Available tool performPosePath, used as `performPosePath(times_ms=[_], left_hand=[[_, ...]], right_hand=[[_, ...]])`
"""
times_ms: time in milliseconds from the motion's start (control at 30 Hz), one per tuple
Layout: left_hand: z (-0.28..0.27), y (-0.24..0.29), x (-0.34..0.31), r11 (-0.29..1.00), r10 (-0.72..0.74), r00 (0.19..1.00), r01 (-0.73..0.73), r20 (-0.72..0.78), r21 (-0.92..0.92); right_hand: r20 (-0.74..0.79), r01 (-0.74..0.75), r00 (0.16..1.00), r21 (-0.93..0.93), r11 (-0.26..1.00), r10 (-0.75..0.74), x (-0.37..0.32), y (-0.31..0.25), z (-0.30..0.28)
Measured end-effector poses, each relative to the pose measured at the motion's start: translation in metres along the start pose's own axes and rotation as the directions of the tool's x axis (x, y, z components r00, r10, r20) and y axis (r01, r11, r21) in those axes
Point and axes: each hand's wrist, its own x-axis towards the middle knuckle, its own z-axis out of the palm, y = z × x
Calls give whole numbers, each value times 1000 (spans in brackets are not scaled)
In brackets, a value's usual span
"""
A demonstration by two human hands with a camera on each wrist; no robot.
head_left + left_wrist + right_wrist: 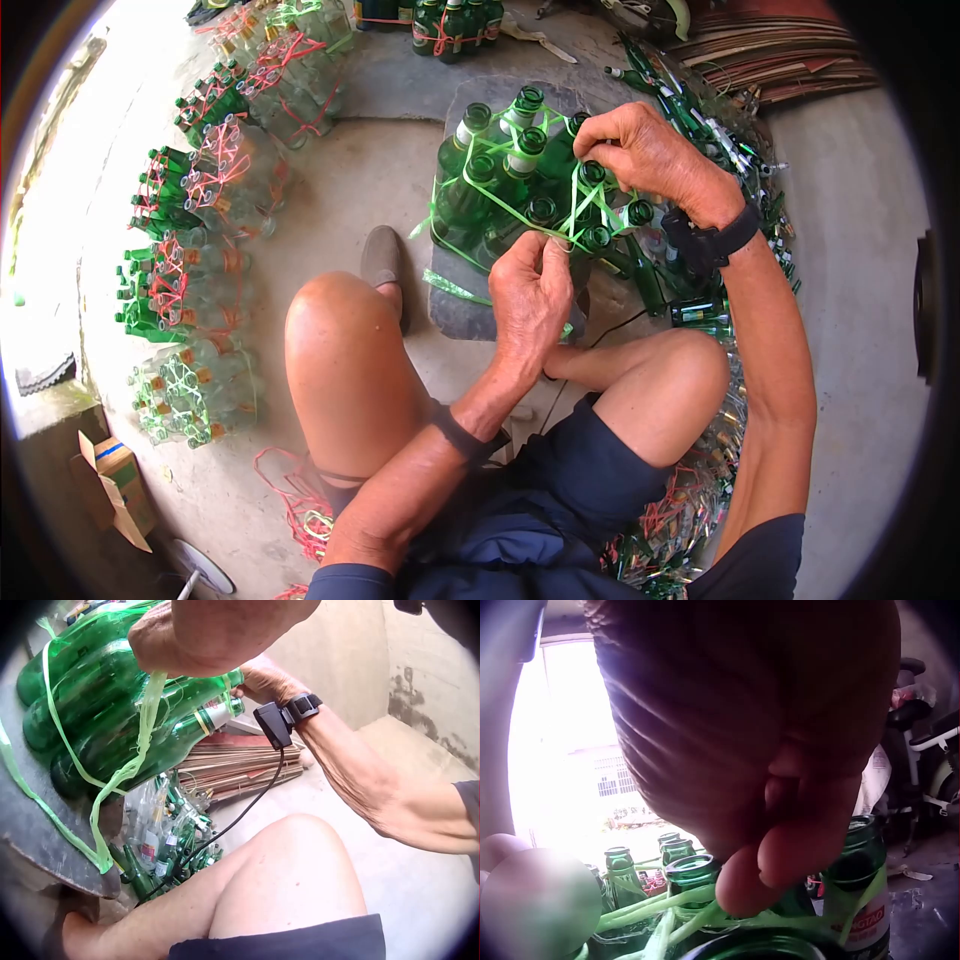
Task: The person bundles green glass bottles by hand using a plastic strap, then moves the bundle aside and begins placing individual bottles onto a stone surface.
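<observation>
Green glass bottles [462, 212] stand bunched on a dark slab [455, 312], with green plastic strap [508, 207] looped around their necks and sides. At the bunch's near edge, my left hand [535, 290] pinches the strap between thumb and fingers. A loose length of strap [146, 727] hangs below that hand in the left wrist view. My right hand [645, 150] is at the right-hand necks, its thumb and forefinger pinching strap beside a bottle mouth [592, 172]. Up close in the right wrist view, strap [656, 904] runs to those fingertips. One bottle [862, 896] carries a white and red label.
Bundles of clear and green bottles [225, 180] tied with pink string line the floor at left. Loose bottles [690, 110] lie heaped at right, near stacked flat boards [770, 50]. An open cardboard box [122, 480] sits lower left. The person's knees flank the slab's near side.
</observation>
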Motion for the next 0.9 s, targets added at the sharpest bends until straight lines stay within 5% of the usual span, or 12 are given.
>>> performPosePath(times_ms=[200,633,733,767,800,833,900], left_hand=[[-6,0,2,999,-14,1000,15,18,-40],[-19,1,7,1000,-25,999,26,22,-13],[-21,5,5,996,-79,996,80,38,-39],[-24,6,4,996,-81,996,82,37,-37],[-26,8,4,996,-84,995,85,52,-13],[-27,10,4,996,-86,994,86,70,10],[-30,12,6,995,-92,993,90,71,35]], right_hand=[[122,-191,975,25,981,187,1,-6,-6],[185,-223,961,88,971,204,-5,5,1],[140,-148,981,89,985,135,-11,16,13],[-104,74,992,2,997,-73,-16,25,26],[-318,266,900,-136,954,-297,-21,27,34],[-320,268,900,-135,954,-298,-30,11,34],[-361,47,931,-46,998,-61,-55,-25,38]])
